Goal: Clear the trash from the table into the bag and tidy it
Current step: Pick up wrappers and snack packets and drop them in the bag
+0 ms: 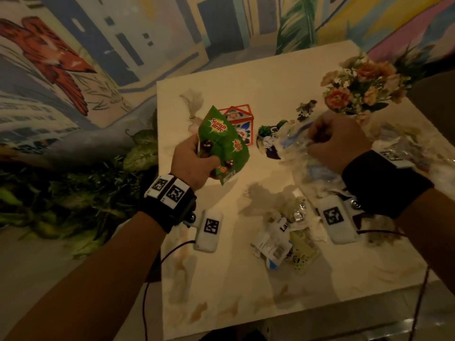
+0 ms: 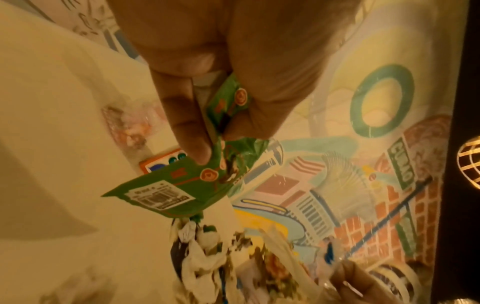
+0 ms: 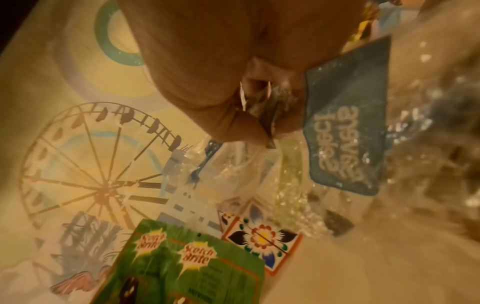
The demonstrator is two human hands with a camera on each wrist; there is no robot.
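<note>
My left hand (image 1: 194, 163) grips a green Scotch-Brite wrapper (image 1: 221, 143) above the left part of the white table (image 1: 246, 77); in the left wrist view the fingers (image 2: 189, 123) pinch the wrapper (image 2: 182, 185). My right hand (image 1: 337, 141) is fisted on the rim of a clear plastic bag (image 1: 307, 168) with blue print, which lies crumpled at the right. In the right wrist view the hand (image 3: 233, 82) clutches the clear film beside the bag's blue label (image 3: 348, 127). Several crumpled wrappers (image 1: 285, 239) lie on the table near the front.
A flower bouquet (image 1: 362, 84) stands at the back right. A small patterned house-shaped box (image 1: 240, 121), tiny potted plants (image 1: 267, 132) and a small figurine (image 1: 305, 109) sit mid-table. A crumpled tissue (image 1: 193, 102) lies at the back left. Foliage (image 1: 73, 193) lines the left.
</note>
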